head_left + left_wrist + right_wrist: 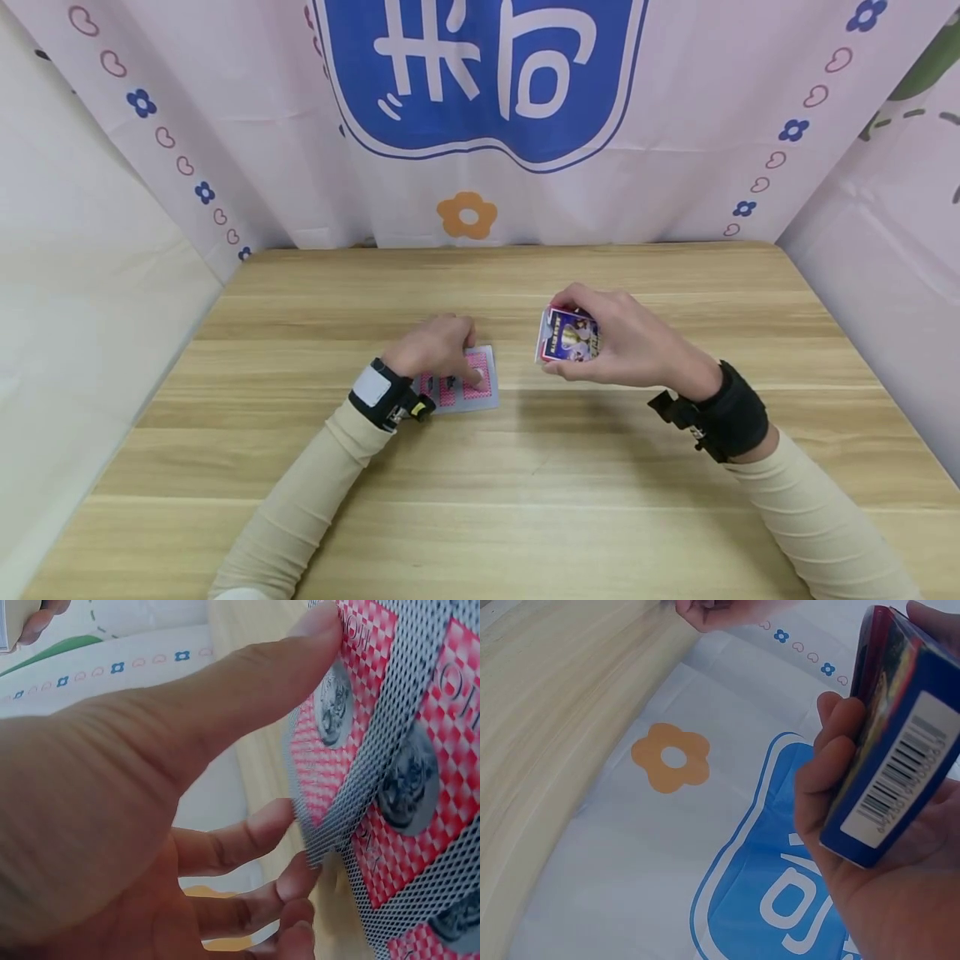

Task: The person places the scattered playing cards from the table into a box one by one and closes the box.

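Observation:
Several playing cards (482,390) with pink checkered backs lie overlapped, face down, on the wooden table, left of centre. Over them is my left hand (435,348), which partly hides them in the head view. In the left wrist view its thumb presses on the back of the end card (335,761), and the fingertips meet that card's far edge, pinching it. To the right, my right hand (637,343) holds a card box (574,336) above the table, between thumb and fingers. The right wrist view shows the box's blue narrow side with a barcode label (900,769).
The wooden table (570,533) reaches back to a white curtain (525,204) with a blue emblem and an orange flower. Pale cloth walls (97,250) stand on both sides. Each wrist wears a black strap (738,417) with a small camera.

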The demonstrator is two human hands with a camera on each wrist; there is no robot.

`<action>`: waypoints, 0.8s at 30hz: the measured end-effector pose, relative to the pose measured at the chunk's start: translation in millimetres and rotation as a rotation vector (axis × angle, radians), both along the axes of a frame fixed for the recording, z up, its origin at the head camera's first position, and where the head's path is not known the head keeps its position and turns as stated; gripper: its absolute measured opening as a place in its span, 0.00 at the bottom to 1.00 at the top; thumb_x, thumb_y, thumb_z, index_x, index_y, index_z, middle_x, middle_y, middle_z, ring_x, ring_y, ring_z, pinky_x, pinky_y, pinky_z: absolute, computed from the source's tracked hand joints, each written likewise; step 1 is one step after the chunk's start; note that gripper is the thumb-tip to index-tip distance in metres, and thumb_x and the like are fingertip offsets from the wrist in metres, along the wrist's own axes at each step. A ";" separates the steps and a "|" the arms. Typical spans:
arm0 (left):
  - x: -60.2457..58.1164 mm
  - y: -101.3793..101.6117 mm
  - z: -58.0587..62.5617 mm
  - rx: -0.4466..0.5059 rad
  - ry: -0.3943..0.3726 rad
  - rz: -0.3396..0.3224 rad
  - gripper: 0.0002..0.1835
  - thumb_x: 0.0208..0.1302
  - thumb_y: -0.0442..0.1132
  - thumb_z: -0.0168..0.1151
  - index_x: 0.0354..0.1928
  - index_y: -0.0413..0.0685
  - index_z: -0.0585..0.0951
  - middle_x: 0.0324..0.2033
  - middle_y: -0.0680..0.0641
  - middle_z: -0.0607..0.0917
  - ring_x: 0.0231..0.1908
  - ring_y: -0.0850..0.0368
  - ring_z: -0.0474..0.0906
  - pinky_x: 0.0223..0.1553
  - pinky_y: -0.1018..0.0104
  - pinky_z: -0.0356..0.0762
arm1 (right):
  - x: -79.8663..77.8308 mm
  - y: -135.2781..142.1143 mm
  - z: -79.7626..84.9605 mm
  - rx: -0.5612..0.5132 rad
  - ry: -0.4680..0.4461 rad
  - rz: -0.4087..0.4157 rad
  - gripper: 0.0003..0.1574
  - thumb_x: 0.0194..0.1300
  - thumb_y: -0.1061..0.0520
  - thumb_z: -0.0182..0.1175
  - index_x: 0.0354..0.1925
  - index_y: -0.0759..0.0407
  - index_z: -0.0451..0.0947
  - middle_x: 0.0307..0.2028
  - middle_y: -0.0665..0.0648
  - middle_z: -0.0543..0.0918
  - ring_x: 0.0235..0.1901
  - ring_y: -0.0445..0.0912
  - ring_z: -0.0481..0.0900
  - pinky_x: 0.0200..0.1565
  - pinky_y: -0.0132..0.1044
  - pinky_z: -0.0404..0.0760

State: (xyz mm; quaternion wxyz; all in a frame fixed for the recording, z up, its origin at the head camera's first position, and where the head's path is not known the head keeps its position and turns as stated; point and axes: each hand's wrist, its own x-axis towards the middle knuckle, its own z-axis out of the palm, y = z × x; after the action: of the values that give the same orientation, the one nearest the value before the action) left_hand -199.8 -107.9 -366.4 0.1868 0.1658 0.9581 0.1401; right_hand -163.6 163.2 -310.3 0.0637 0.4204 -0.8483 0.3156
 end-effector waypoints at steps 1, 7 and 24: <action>0.1 0.0 0.3 0.005 -0.004 0.004 0.27 0.37 0.54 0.78 0.32 0.46 0.74 0.26 0.50 0.79 0.21 0.58 0.76 0.20 0.64 0.72 | 0.0 0.0 -0.2 0.000 0.000 0.000 0.39 0.45 0.38 0.71 0.51 0.52 0.69 0.37 0.50 0.79 0.30 0.39 0.77 0.27 0.34 0.81; 2.6 -1.9 12.5 0.049 -0.041 -0.079 0.17 0.49 0.48 0.73 0.23 0.47 0.75 0.19 0.52 0.76 0.18 0.60 0.71 0.18 0.67 0.68 | 0.2 -0.6 -0.6 0.007 0.011 0.000 0.39 0.45 0.38 0.71 0.51 0.52 0.69 0.37 0.49 0.79 0.30 0.38 0.76 0.27 0.34 0.81; 24.5 5.9 63.4 0.770 -0.005 -0.095 0.16 0.66 0.44 0.60 0.54 0.62 0.73 0.42 0.50 0.80 0.34 0.56 0.79 0.39 0.50 0.80 | -0.2 1.8 0.2 -0.004 0.015 0.002 0.37 0.46 0.39 0.71 0.50 0.52 0.69 0.36 0.47 0.79 0.28 0.36 0.76 0.27 0.33 0.81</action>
State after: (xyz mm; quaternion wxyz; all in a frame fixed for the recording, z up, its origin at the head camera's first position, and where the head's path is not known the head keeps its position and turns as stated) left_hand -175.2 -102.0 -302.9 0.1196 0.2675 0.8261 0.4813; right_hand -163.8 165.0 -310.1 0.0706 0.4233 -0.8468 0.3144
